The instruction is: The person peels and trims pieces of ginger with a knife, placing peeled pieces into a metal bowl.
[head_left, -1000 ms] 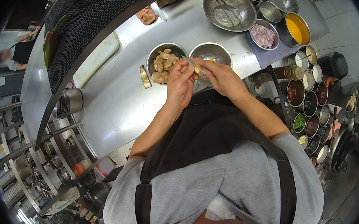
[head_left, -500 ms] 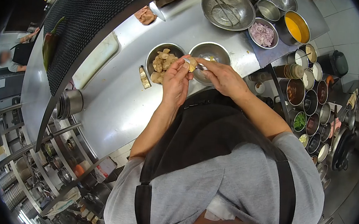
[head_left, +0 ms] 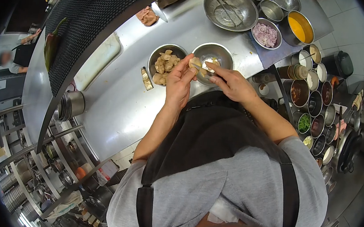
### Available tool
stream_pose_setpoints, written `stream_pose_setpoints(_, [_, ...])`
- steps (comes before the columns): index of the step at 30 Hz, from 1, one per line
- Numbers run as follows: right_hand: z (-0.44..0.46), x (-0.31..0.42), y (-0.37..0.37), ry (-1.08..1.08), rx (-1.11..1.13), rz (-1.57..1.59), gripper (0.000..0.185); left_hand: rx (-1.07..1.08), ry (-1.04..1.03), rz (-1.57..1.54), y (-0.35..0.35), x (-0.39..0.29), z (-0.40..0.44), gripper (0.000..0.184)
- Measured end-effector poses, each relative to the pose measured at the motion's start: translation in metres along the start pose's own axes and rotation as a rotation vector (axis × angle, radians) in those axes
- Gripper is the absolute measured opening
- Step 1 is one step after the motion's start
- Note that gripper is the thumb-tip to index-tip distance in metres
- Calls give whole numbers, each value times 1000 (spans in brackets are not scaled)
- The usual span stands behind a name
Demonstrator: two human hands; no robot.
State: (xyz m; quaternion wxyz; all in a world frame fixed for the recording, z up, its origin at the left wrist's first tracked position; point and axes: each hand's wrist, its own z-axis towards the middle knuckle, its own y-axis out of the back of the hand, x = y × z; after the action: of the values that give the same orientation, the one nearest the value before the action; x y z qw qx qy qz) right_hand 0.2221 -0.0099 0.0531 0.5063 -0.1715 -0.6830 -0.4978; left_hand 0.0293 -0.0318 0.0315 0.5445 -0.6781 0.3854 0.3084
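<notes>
My left hand pinches a pale, knobbly piece of ginger between thumb and fingers. My right hand grips a small metal utensil, its end against the ginger; whether it is a spoon or a knife I cannot tell. Both hands hover at the near side of two metal bowls. More ginger fills the left bowl. The right bowl, partly behind my fingers, has a few pale yellowish bits in it.
On the steel counter lie a gold-coloured wrapper and a white cutting board. A colander, a bowl of sliced onion and a pot of orange liquid stand at the back right. Several ingredient containers crowd the right side.
The ginger has turned slightly in my left hand. My right hand has shifted a little to the right and down, its fingers more stretched along the utensil.
</notes>
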Motion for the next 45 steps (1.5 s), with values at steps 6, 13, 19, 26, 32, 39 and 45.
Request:
stream_pose_setpoints(6, [1,3,-4,57,7,5,44,-39,5,109,0,-3,-4,40])
stream_pose_setpoints(13, [12,-5,-13,172,-84,-43,40,-25,2,118,0,6,-5,37])
stream_pose_setpoints(19, [11,-7,-19,40,-46,57,36,-76,15,115,-1,14,-6,35])
stream_pose_setpoints(26, [9,-7,-9,-361,55,423,36,-33,38,178,-6,6,-7,39])
stream_pose_setpoints(32, [0,1,5,-250,85,255,45,-19,-17,163,1,1,2,40])
stream_pose_setpoints(39, [1,-4,3,-21,48,24,48,-43,-94,141,-8,-1,2,41])
stream_pose_setpoints(45, [1,-3,4,-73,97,114,48,21,-120,194,3,1,5,37])
